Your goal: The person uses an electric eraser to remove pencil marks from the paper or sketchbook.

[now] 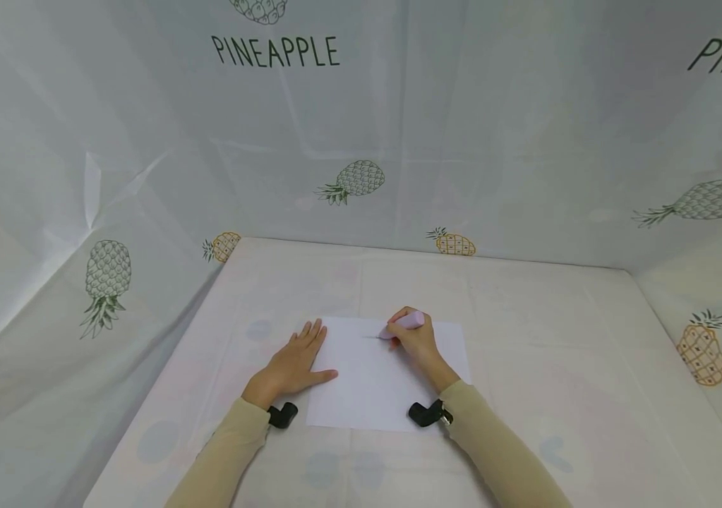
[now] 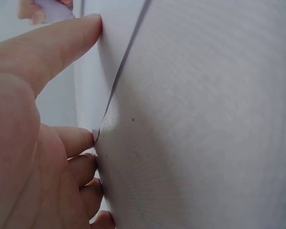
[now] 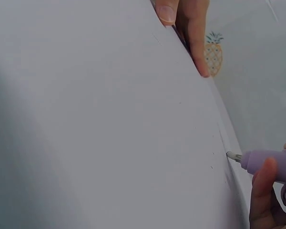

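Note:
A white sheet of paper [image 1: 361, 395] lies on the covered table in front of the person. My right hand [image 1: 419, 341] grips a thick lilac marker [image 1: 410, 320], whose narrow tip meets the upper part of the sheet. A short, faint line [image 1: 370, 337] shows beside that tip in the head view. The right wrist view shows the marker [image 3: 269, 163] held between thumb and fingers, its pale tip at the paper's surface. With fingers straight and thumb spread, my left hand [image 1: 293, 363] presses on the sheet's left edge; in the left wrist view its thumb [image 2: 62, 45] touches the paper.
The table [image 1: 557, 367] has a pale cover with faint coloured shapes. White sheeting [image 1: 494, 141] printed with pineapples hangs behind it and at both sides. Black wrist mounts [image 1: 282, 415] sit at both cuffs.

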A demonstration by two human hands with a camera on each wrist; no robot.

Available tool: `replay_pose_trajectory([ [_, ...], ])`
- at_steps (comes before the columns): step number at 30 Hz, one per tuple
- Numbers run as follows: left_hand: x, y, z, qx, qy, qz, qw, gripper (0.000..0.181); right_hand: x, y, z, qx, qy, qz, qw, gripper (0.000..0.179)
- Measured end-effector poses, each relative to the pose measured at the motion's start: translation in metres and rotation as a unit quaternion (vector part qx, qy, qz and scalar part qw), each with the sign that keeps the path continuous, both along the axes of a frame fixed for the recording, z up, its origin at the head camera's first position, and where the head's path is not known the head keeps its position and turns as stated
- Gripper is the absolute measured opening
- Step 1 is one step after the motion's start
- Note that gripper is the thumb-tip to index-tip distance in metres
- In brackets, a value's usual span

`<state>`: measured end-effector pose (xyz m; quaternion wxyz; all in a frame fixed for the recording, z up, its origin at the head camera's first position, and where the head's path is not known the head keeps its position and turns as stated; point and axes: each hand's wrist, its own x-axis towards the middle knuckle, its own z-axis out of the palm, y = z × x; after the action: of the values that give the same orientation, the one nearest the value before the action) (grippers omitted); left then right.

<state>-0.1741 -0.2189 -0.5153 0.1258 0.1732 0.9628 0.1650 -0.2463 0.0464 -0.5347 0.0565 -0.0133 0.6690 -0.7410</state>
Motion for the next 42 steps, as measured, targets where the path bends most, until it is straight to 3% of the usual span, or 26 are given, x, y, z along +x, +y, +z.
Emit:
replay_pose_trajectory([
  [4,0.000,0.000,0.001,-0.002,0.002,0.001,1.0000,0.098,-0.001,0.002,0.004,-0.003,-0.012,0.014,0.9998,0.006],
  [9,0.001,0.001,0.003,0.005,0.001,0.003,1.0000,0.097,0.008,0.002,0.024,0.006,-0.004,0.023,0.9997,0.006],
  [16,0.001,0.001,0.002,0.008,0.000,0.002,1.0000,0.097,-0.001,0.000,-0.001,0.002,-0.001,-0.003,1.0000,0.008],
  [20,0.001,0.001,0.003,0.008,-0.002,0.005,1.0000,0.097,-0.001,-0.001,-0.004,-0.010,0.020,0.000,0.9997,0.013],
  [31,0.002,0.001,0.003,0.015,-0.002,0.005,0.9999,0.097,0.000,-0.007,0.004,0.003,-0.016,0.007,0.9998,0.006],
  [36,0.002,0.000,0.000,0.013,0.000,0.006,0.9999,0.097,0.000,-0.010,0.004,0.008,-0.012,0.022,0.9997,0.006],
  [42,0.000,0.000,-0.002,0.004,0.004,0.005,1.0000,0.098,0.000,-0.016,0.001,-0.012,-0.010,0.007,0.9999,0.007],
])
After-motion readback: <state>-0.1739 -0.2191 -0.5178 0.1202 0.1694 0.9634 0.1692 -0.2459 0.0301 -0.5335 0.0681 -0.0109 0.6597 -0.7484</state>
